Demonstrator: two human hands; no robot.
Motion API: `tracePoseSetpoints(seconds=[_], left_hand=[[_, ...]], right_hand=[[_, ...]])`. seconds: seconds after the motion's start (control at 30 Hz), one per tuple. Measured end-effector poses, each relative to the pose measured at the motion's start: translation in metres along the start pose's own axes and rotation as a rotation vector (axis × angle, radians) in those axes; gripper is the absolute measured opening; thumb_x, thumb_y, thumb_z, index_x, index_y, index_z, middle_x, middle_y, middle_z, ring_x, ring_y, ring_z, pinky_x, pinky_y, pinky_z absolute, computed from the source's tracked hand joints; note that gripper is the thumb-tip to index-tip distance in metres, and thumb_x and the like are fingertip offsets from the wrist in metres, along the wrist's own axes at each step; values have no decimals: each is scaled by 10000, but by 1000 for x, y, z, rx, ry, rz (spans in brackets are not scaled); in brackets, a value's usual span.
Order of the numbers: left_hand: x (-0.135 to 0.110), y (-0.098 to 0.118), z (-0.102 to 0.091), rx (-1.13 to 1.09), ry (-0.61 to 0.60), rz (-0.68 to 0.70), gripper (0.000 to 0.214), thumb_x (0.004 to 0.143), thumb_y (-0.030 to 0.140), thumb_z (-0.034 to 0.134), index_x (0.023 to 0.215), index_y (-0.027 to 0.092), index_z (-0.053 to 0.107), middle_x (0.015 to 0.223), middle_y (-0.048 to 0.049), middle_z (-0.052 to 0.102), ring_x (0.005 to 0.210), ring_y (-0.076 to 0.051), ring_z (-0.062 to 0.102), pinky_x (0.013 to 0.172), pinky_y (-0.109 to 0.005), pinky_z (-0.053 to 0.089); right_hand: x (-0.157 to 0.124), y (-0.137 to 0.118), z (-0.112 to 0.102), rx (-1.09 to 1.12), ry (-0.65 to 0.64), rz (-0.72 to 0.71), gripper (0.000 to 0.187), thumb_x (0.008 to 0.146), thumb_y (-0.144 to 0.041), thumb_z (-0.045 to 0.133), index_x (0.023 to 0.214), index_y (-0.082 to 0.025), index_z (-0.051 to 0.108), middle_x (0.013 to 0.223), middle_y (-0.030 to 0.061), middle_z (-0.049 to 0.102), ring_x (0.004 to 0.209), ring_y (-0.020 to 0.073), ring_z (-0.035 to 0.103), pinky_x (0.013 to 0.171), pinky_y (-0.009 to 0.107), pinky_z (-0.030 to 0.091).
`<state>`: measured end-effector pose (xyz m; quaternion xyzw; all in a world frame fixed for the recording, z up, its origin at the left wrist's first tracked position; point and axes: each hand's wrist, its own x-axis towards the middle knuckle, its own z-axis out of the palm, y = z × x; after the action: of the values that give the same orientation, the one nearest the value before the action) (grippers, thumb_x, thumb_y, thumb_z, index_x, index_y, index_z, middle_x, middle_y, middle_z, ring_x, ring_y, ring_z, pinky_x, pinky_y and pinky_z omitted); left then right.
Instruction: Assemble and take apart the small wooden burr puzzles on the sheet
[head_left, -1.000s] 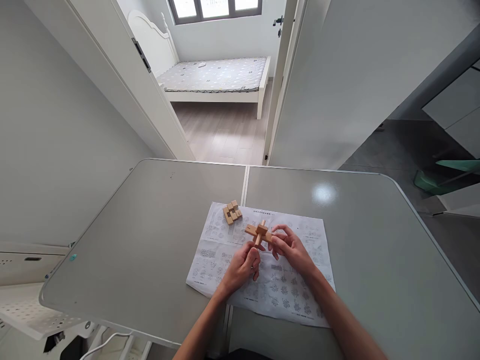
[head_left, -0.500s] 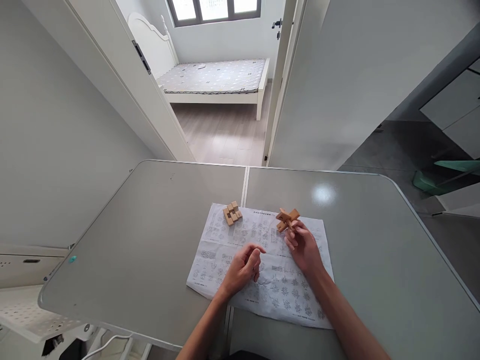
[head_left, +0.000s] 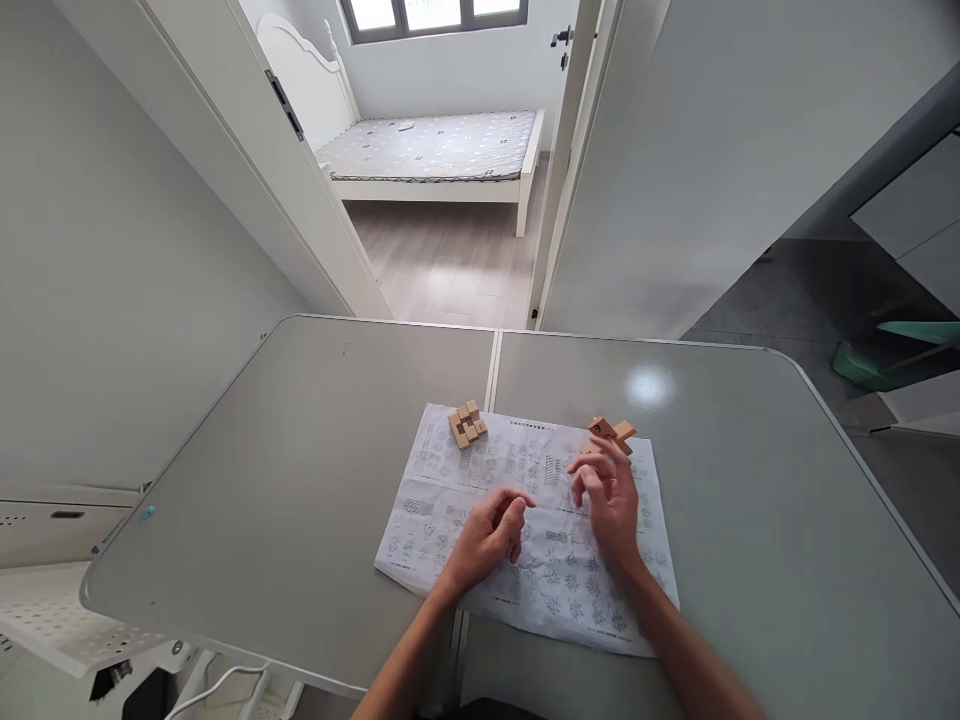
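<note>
My left hand [head_left: 489,540] rests on the printed sheet [head_left: 442,545], its fingers loosely curled with nothing seen in them. At the sheet's upper right lies a wooden burr puzzle [head_left: 621,432] of crossed, notched sticks. My right hand [head_left: 611,500] is just in front of it, fingers bent and apart, hiding its lower part. Whether a fingertip still touches the wood I cannot tell. A second wooden puzzle [head_left: 467,425], made of small pale blocks, stands near the sheet's top left corner. Rows of small line drawings cover the creased sheet.
The grey folding table [head_left: 300,480] has a seam down its middle. A small teal object [head_left: 147,513] is at its left edge. Beyond the far edge, a doorway opens onto a bed [head_left: 442,150]. A white perforated shelf [head_left: 67,610] stands at the lower left.
The crossed-stick puzzle has moved right from my right fingertips onto the sheet's upper right. My right fingers have loosened from it. The left hand has stayed put.
</note>
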<state>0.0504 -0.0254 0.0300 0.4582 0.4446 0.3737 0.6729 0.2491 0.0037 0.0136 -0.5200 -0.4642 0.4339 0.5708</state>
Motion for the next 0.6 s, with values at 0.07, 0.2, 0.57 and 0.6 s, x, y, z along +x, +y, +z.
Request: tracePoseSetpoints(seconds=[0.07,0.2,0.57,0.6], left_hand=[[0,0,0,15,-4,5,389,1013,556,559,1056,177,634,615,91,404,452,-74,428,467,-206,427],[1,1,-1,46,-12,14,360,1024,531,548,1061,184,635,633,87,420,455,-74,454,474,-206,425],[0,5,1,129,-10,30,347,1034,518,521,1064,190,629,626,89,416,452,-80,474,486,-207,430],[0,6,1,139,-9,31,351,1033,523,519,1065,191,627,630,88,413,455,-82,477,487,-208,433]], right_hand=[[-2,-1,3,-94,-147,-14,216,1015,-300,507,1180,-259,642,817,-20,659,526,125,521,549,275,490],[1,-2,8,-170,-329,3,186,996,-323,570,993,-219,725,730,2,677,549,152,561,556,283,485],[6,1,9,-285,-368,-5,238,1024,-372,527,1019,-220,710,756,16,699,578,182,597,600,307,501],[6,1,9,-288,-370,-6,236,1024,-368,525,1019,-219,708,761,17,701,578,180,597,599,306,500]])
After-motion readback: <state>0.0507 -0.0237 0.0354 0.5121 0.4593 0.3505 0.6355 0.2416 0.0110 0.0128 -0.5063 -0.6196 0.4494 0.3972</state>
